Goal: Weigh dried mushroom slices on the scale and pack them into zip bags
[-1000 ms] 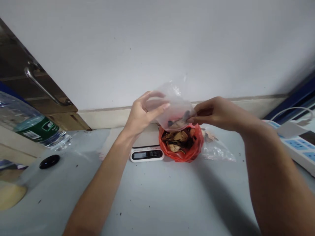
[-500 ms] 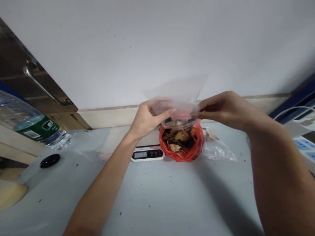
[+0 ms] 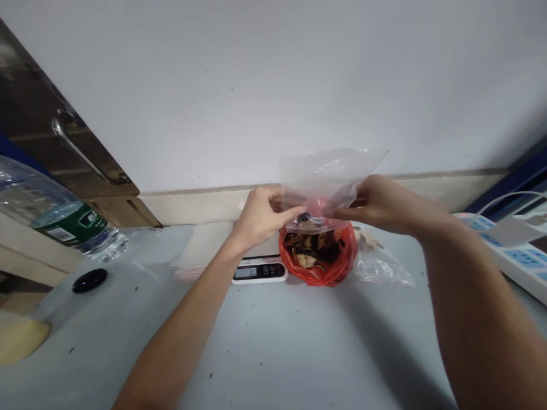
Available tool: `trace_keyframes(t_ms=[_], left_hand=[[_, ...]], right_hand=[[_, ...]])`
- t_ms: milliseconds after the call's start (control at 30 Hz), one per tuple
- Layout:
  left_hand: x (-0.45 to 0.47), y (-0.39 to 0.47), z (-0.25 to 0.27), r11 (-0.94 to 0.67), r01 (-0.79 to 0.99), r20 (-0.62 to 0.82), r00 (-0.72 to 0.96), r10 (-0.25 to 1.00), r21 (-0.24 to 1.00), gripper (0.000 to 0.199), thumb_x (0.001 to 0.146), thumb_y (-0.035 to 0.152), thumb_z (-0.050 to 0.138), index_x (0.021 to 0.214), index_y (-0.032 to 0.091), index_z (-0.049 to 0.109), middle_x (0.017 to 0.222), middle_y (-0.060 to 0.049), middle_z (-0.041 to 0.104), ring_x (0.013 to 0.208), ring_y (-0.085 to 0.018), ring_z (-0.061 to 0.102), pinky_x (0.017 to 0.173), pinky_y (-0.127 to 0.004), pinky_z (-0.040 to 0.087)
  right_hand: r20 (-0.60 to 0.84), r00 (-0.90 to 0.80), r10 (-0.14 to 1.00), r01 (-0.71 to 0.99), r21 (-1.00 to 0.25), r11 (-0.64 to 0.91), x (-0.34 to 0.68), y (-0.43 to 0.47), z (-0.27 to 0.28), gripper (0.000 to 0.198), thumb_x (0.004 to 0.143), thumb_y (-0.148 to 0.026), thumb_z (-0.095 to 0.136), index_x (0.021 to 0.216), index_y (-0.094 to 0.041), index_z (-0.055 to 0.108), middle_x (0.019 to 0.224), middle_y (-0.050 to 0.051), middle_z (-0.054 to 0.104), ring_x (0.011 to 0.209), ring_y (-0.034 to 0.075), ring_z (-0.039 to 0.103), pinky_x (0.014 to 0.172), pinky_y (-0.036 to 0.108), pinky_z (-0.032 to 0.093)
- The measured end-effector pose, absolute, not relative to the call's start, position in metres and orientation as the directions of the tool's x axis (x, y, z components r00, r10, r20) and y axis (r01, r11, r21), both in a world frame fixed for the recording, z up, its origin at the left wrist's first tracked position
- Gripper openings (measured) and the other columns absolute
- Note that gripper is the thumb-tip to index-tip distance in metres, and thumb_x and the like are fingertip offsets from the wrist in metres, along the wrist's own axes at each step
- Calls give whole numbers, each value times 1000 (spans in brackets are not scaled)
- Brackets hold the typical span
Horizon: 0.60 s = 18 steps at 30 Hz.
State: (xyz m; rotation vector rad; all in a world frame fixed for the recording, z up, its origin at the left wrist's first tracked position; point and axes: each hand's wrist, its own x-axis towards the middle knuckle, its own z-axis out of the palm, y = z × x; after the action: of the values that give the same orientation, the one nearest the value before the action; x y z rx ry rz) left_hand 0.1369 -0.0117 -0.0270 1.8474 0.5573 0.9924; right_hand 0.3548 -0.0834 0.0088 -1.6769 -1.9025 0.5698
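Observation:
Between my hands is a clear plastic zip bag (image 3: 329, 171), held above a red plastic bag (image 3: 318, 276). My left hand (image 3: 260, 216) pinches the bag's left side between thumb and fingers. My right hand (image 3: 367, 202) grips its right side. Part of the fingers shows only dimly through or behind the plastic. Inside the open red bag lie brown dried slices (image 3: 307, 259). Left of it sits a white digital scale (image 3: 260, 273) with a display that seems to read 0.0; my left hand and forearm cover part of it.
A stack of flat clear bags (image 3: 200, 245) lies left of the scale. Another clear bag with pieces in it (image 3: 380, 262) is right of the red bag. A tilted water bottle (image 3: 68, 222) and a black oval object (image 3: 89, 280) are at left. A white power strip (image 3: 513, 250) stands right.
The zip bag has shifted slightly right and down in view, and its outline is sharper now. Both hands keep hold of it. The whole view has moved a little.

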Motion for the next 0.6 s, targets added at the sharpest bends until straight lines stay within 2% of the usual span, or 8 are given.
trace_keyframes(t_ms=[133, 233, 333, 467, 533, 600], left_hand=[[134, -10, -26, -499, -12, 437, 502, 746, 866, 11, 77, 20, 84, 86, 15, 79, 91, -6, 83, 87, -21, 78, 78, -28, 62], [135, -11, -28, -489, 6, 424, 489, 762, 872, 19, 77, 19, 83, 95, 16, 78, 86, -4, 82, 81, -19, 78, 75, -27, 61], [139, -13, -30, -477, -30, 432, 480, 764, 878, 24, 77, 22, 85, 99, 17, 76, 85, -3, 81, 81, -20, 78, 75, -27, 62], [139, -15, -26, -439, -92, 420, 514, 747, 894, 33, 70, 28, 91, 97, 16, 75, 93, -7, 82, 90, -24, 78, 82, -32, 62], [135, -14, -24, -415, -69, 381, 552, 742, 907, 34, 70, 29, 90, 97, 16, 75, 89, -6, 81, 86, -24, 77, 79, -33, 61], [131, -12, -22, -409, -53, 366, 561, 743, 911, 31, 71, 28, 87, 97, 17, 75, 80, -4, 79, 78, -22, 76, 74, -31, 59]], right_hand=[[179, -93, 979, 671, -715, 195, 354, -82, 8, 37, 73, -58, 71, 78, -22, 78, 84, 5, 81, 82, 26, 72, 72, 36, 55], [200, -127, 972, 593, -770, 236, 353, -83, 7, 40, 71, -59, 76, 84, -21, 75, 89, 7, 81, 87, 27, 74, 75, 37, 58], [192, -160, 968, 565, -787, 249, 349, -82, 5, 44, 68, -59, 79, 90, -22, 73, 88, 6, 80, 83, 27, 73, 70, 36, 57], [282, -75, 956, 620, -738, 266, 346, -78, 2, 39, 69, -59, 77, 74, -21, 68, 74, 4, 72, 68, 22, 65, 56, 32, 49], [332, -62, 941, 597, -744, 302, 346, -77, 2, 36, 67, -54, 77, 67, -22, 61, 66, 1, 65, 60, 18, 58, 51, 29, 43], [311, -87, 946, 544, -781, 307, 345, -78, 3, 29, 65, -44, 76, 64, -24, 56, 61, -1, 61, 55, 15, 54, 49, 28, 40]])
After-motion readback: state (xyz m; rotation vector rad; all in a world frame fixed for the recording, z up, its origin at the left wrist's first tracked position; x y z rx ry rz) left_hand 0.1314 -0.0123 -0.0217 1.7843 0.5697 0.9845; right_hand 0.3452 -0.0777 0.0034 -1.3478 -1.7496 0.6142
